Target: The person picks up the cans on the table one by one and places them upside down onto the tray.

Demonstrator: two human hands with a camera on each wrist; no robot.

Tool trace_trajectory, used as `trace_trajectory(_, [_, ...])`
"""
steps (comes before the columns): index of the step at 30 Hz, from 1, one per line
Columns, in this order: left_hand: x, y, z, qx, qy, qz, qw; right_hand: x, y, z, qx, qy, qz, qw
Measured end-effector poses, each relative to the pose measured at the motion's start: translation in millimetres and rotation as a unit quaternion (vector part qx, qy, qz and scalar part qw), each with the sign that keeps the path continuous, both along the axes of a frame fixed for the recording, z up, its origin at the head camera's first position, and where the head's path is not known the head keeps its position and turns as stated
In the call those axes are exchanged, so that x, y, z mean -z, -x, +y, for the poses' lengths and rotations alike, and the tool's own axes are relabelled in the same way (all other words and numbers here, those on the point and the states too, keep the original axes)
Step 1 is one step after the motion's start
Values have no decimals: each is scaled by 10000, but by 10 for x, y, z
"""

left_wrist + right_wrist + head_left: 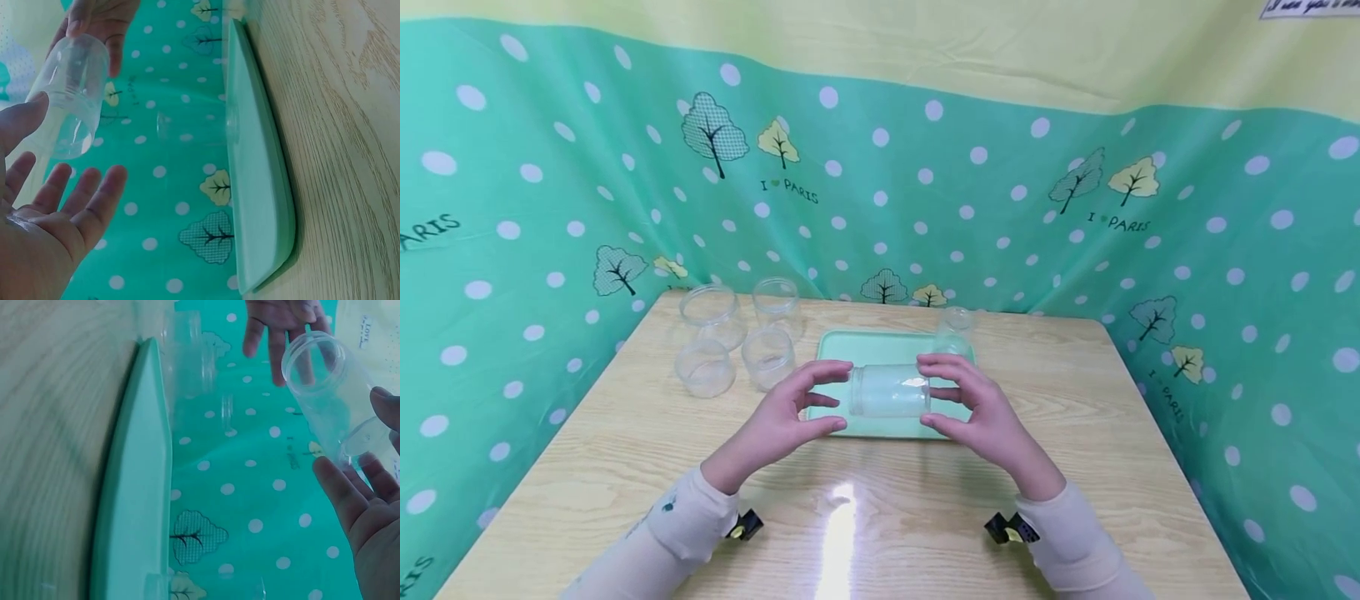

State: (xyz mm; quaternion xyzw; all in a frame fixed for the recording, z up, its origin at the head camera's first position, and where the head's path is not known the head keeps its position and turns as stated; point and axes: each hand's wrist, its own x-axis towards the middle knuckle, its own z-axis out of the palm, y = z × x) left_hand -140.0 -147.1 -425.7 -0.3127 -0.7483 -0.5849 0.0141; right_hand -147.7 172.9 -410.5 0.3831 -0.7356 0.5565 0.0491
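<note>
A clear, empty plastic jar (891,392) is held on its side above the green tray (835,346), its open mouth to the left. My right hand (973,404) grips it by the base end, thumb and fingers around the bottom edge; the right wrist view shows the jar (331,394) tilted there with no lid on its threaded neck. At the mouth end my left hand (793,408) is spread, fingers apart and fingertips close to the rim. In the left wrist view the left thumb overlaps the jar (75,94), while the other fingers stand away from it.
Another clear jar (955,329) stands on the tray's back right corner. Several clear jars, among them a wide one (710,312) and a shorter one (705,368), are grouped at the table's back left. A polka-dot curtain (880,167) hangs behind the wooden table (1037,375).
</note>
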Motion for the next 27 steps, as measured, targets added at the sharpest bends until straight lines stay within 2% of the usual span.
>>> trace_trajectory(8, [32, 1, -39, -177, 147, -3, 9997, -115, 31, 143, 196, -230, -50, 9995])
trace_trajectory(17, [63, 23, -55, -268, 388, 88, 9989, -186, 75, 255, 421, -206, -110, 9988])
trace_trajectory(27, [96, 36, 4, -192, 665, -53, 9976, -264, 92, 370, 667, -454, 37, 9967])
